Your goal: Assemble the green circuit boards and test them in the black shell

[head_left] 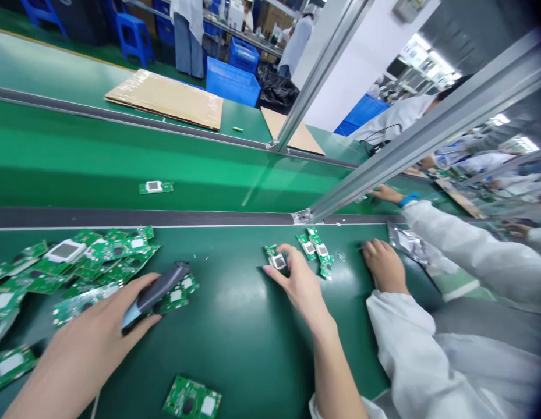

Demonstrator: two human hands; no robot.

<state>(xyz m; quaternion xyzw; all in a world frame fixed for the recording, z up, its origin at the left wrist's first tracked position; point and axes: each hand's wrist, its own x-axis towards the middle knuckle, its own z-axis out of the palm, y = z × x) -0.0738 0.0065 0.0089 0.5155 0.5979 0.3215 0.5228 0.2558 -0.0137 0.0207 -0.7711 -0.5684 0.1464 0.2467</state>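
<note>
On the green bench, the left hand [102,326] is wrapped around a grey scanner [159,291] just over a pile of boards [99,262], while the right hand [299,282] pinches a small board [276,260] at its fingertips, three more boards [317,250] lying just beyond, near a co-worker's hand [385,265].

Between your two hands the green bench [235,326] lies bare, down to one circuit board [192,399] at its near edge. A heap of boards [78,262] blocks the left end; a co-worker's hand [385,266] and sleeve [410,343] close the right.
</note>
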